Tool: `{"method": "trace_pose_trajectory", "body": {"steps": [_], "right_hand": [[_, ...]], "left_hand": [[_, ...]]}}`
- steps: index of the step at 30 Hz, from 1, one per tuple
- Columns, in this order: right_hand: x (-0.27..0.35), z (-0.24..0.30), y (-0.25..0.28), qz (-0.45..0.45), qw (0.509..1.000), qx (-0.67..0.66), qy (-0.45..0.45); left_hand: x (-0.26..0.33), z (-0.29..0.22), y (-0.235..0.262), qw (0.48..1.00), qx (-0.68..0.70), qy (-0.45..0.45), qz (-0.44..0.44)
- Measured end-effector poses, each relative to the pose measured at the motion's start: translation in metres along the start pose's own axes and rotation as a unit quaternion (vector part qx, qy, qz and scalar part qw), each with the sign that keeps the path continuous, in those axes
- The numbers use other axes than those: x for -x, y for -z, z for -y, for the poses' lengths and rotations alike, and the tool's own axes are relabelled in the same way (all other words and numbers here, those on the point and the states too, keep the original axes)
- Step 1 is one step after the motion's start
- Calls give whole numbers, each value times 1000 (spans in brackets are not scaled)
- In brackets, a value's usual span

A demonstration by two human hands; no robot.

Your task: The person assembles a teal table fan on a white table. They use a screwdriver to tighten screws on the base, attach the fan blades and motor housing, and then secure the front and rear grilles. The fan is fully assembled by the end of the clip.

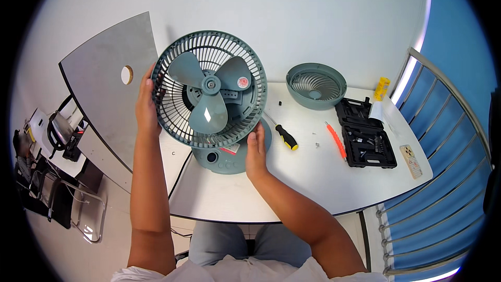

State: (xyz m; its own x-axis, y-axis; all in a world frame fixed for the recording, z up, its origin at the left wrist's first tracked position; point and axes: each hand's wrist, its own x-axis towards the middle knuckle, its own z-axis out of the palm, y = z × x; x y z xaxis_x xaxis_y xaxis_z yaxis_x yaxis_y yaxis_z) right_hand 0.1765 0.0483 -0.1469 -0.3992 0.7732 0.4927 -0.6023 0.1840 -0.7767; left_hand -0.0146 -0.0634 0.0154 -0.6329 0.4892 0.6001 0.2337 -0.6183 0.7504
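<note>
A grey-green desk fan (207, 117) stands on the white table, its front open, so the three blades and the hub show inside the slatted rear cage. My left hand (147, 107) grips the cage's left rim, its fingers partly hidden behind it. Low on the right side, my right hand (255, 154) holds the cage's rim just above the round base (222, 164), fingers curled up against it. A red-and-white round sticker (242, 82) is on the right blade. The separate round front grille (317, 86) lies farther back on the right.
A black-and-yellow screwdriver (287, 137) lies right of the base, with small screws (317, 145) beyond it. Farther right are an orange slim tool (336, 141), an open black tool case (368, 146) and a power strip (411, 162). A grey panel (107, 62) stands left; metal railing (449, 83) borders the right.
</note>
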Motion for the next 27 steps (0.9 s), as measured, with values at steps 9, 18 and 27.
{"method": "trace_pose_trajectory", "body": {"steps": [9, 18, 27], "right_hand": [[6, 0, -12, 24, 996, 73, 55], [6, -1, -7, 26, 993, 98, 53], [6, -9, -13, 6, 994, 94, 58]], "left_hand": [[-21, 13, 18, 999, 23, 40, 17], [3, 13, 4, 997, 36, 44, -43], [-13, 18, 5, 998, 30, 54, -4]]}}
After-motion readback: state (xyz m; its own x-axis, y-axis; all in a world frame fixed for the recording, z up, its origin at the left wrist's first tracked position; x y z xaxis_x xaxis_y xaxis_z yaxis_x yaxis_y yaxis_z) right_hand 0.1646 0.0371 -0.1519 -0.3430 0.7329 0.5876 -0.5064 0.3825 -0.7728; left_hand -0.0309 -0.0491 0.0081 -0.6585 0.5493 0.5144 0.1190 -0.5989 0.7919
